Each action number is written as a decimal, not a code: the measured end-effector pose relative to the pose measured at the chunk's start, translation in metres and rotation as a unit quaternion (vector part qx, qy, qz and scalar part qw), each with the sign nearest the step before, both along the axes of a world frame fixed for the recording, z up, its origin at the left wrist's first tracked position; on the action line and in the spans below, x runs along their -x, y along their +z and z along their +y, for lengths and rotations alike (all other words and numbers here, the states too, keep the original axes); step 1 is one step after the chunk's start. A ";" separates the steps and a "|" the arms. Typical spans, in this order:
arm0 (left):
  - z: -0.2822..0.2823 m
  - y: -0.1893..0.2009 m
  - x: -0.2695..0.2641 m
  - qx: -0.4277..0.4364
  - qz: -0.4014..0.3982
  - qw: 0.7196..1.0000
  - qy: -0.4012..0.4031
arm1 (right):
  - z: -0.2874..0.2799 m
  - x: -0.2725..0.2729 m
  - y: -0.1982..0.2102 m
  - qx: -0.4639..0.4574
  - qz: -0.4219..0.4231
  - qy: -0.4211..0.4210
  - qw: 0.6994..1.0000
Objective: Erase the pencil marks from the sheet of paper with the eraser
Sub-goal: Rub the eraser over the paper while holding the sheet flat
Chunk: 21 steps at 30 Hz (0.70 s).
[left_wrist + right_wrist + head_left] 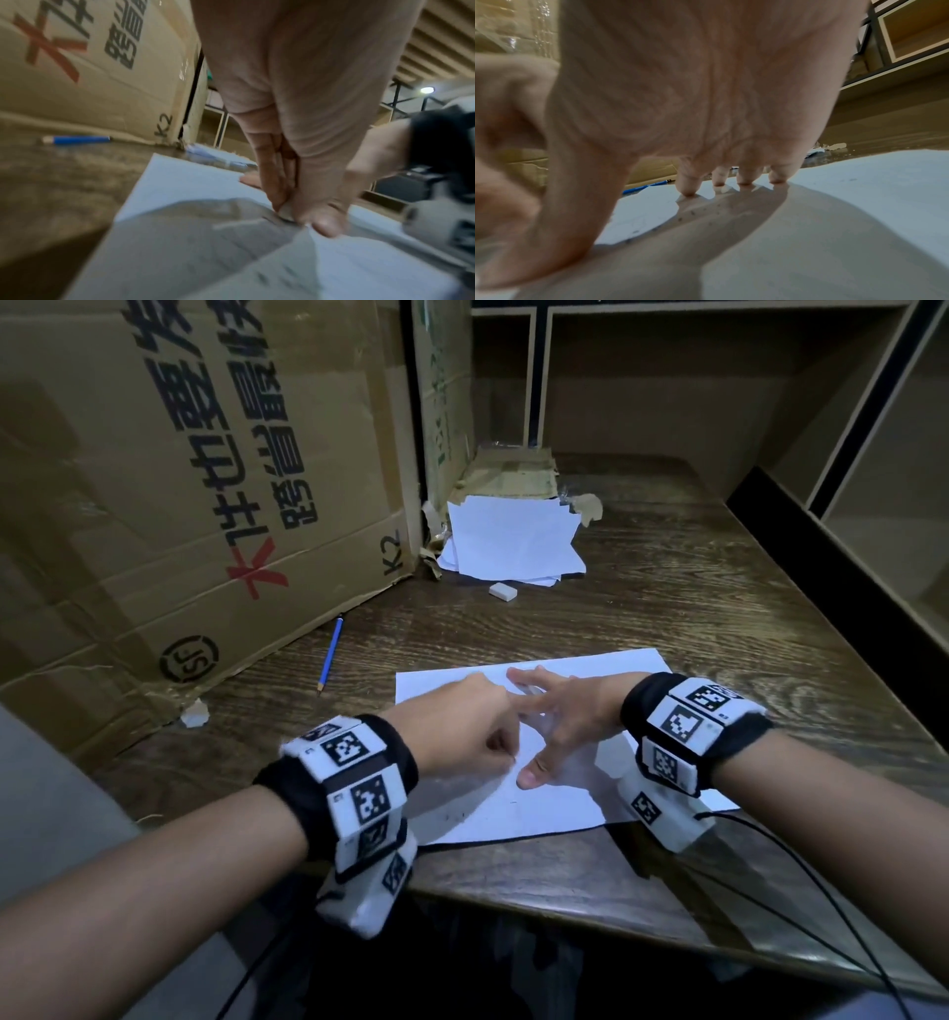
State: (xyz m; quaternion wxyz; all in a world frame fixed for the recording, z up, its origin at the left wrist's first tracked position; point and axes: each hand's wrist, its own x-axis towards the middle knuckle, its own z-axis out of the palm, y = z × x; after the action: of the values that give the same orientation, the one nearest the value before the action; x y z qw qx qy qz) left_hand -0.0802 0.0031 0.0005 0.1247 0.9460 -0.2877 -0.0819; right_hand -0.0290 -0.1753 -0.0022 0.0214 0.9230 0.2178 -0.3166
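A white sheet of paper lies on the dark wooden desk near its front edge. My left hand is curled over the sheet's middle and pinches a small whitish eraser, whose end touches the paper. My right hand lies spread beside it, fingertips and thumb pressing the sheet down. Faint pencil marks show near the sheet's front edge. Dark crumbs are scattered on the paper under my right palm.
A blue pencil lies left of the sheet by a big cardboard box. A second white eraser sits before a paper stack at the back. A paper scrap lies left. Shelving bounds the right; cables cross the front edge.
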 end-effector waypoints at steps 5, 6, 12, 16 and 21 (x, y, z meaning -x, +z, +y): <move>0.011 0.001 -0.016 -0.009 -0.015 0.999 0.043 | 0.001 -0.003 -0.001 -0.001 0.003 0.003 1.000; 0.010 -0.001 -0.018 -0.010 -0.027 0.998 0.049 | 0.000 -0.004 -0.002 -0.003 0.003 0.004 1.000; 0.000 0.003 -0.006 0.012 0.029 0.999 -0.012 | 0.001 -0.001 -0.002 0.000 -0.006 0.007 1.000; 0.016 0.006 -0.037 -0.025 -0.004 0.998 0.058 | 0.000 -0.003 -0.004 -0.021 0.009 -0.008 1.000; 0.034 0.014 -0.048 0.017 0.021 0.994 0.109 | -0.002 -0.001 -0.002 -0.039 -0.048 0.009 0.998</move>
State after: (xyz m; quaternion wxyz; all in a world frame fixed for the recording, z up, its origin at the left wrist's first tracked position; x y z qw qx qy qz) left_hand -0.0320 0.0374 0.0146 0.1555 0.9675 -0.1815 -0.0829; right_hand -0.0284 -0.1769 -0.0037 -0.0013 0.9352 0.2369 -0.2631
